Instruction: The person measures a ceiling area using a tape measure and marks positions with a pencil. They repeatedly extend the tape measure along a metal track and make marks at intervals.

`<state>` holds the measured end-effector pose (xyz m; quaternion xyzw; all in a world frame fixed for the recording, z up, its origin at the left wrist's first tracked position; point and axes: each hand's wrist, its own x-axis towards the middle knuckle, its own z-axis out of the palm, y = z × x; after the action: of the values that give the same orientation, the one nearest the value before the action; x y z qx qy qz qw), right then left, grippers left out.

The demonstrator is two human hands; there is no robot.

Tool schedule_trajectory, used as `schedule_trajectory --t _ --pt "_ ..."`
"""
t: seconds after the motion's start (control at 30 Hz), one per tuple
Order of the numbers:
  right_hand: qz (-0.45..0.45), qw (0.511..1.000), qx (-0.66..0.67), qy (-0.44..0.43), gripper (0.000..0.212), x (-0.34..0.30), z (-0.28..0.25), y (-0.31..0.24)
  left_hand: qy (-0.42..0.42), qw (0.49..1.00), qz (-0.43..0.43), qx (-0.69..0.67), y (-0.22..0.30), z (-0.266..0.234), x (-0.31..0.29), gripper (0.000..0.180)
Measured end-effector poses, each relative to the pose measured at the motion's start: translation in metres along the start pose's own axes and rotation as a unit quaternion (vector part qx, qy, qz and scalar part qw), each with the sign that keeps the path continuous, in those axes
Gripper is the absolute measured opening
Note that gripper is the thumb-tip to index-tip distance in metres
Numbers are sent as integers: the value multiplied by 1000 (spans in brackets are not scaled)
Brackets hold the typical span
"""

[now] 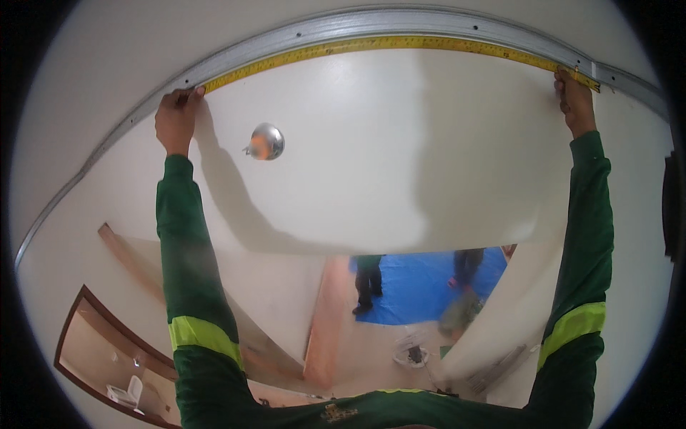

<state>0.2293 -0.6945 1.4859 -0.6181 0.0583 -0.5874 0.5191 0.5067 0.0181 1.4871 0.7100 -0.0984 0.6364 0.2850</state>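
Note:
A yellow tape measure blade (371, 45) is stretched along the lower edge of a grey metal channel (386, 20), which is fixed at the top of the white wall (343, 150). Both my arms are raised. At the left stretch of the blade, my left hand (177, 121) is closed on it, pinching it up by the channel. Over on the right, the fingers of my right hand (574, 101) are closed on the blade close to its hooked end, which sticks out just past them. The tape's case does not show.
A round shiny fixture (267, 141) with something orange at it is on the wall below the tape. Farther down lies a blue sheet (414, 293) with people's legs on it. A wood-framed opening (84, 287) with a white toilet inside is at lower left.

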Motion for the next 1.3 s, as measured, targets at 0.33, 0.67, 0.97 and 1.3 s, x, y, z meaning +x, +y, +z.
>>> schedule_trajectory --t 0.33,0.67,0.97,1.3 --pt "-61 993 -73 76 41 -5 4 20 -66 994 -38 83 4 -3 11 52" --pt "-125 986 -22 109 39 -79 63 9 -78 993 -30 82 -6 -5 21 49" --pt "24 946 311 -83 26 -91 32 -31 -94 988 -16 119 10 -10 17 47" --pt "-7 980 176 91 25 -59 72 -17 -52 997 45 -25 78 9 -17 40"
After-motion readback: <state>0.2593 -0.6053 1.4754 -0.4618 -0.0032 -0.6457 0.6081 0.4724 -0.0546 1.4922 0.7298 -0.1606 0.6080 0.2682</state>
